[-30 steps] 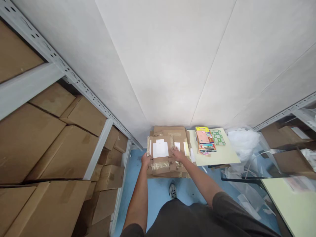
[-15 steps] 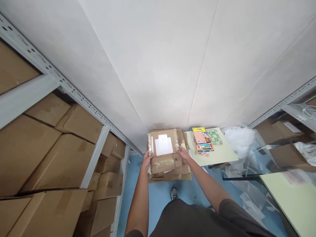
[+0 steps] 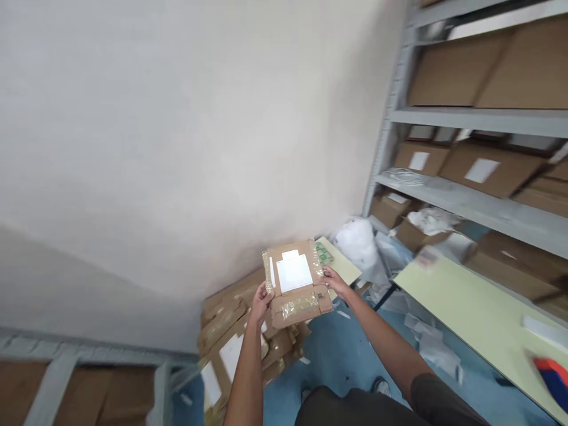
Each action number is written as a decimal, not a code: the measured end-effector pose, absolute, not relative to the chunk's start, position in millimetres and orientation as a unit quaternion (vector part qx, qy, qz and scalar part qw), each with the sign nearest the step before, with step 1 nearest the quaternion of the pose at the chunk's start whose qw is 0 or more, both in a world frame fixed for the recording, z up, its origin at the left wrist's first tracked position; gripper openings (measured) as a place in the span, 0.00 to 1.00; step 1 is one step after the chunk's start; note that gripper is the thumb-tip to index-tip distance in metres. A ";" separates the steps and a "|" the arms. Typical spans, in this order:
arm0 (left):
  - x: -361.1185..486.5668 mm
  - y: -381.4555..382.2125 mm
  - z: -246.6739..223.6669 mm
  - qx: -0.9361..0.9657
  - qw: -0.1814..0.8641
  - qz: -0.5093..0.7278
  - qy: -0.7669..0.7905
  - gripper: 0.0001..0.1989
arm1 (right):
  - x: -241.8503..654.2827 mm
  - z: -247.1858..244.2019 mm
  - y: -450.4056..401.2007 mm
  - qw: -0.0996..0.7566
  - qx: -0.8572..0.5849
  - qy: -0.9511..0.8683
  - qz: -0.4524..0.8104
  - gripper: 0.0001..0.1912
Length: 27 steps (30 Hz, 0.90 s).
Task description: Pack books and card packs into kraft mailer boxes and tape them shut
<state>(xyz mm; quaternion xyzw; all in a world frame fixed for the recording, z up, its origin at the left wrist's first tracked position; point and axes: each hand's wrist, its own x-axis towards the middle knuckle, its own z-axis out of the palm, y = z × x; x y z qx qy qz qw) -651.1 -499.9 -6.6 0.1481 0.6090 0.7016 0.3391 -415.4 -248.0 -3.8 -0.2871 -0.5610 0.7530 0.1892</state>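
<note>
A flattened cardboard box with a white label and strips of clear tape is held up between my two hands. My left hand grips its left edge with fingers closed. On the opposite edge, my right hand is closed too. Below and to the left lies a stack of flattened cardboard, some pieces with white labels. Just behind my right hand is a small pale yellow table, partly covered by the held cardboard; a green patterned item lies on it.
A white plastic bag stands by the wall. A longer pale table runs along the right, with a red and blue object on it. Shelving holds cardboard boxes. Plastic scraps lie on the blue floor.
The view has swung to the right. The flattened cardboard, still in both hands, has been lifted off the stack, which now sits lower left. More of the right-hand shelving shows.
</note>
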 end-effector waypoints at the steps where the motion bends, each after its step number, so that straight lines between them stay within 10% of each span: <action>1: -638.7 -470.4 -2.9 0.160 0.348 0.695 0.609 0.43 | -390.5 -0.8 -228.8 0.204 -0.303 -0.552 0.750 0.29; 16: -321.3 -95.1 4.0 0.320 0.557 0.538 0.546 0.43 | 23.0 -9.5 -55.5 0.437 -0.476 -0.371 0.667 0.36; 27: -211.3 47.2 -90.9 0.355 0.641 0.420 0.536 0.34 | 114.9 -61.9 -35.7 0.528 -0.585 -0.241 0.567 0.29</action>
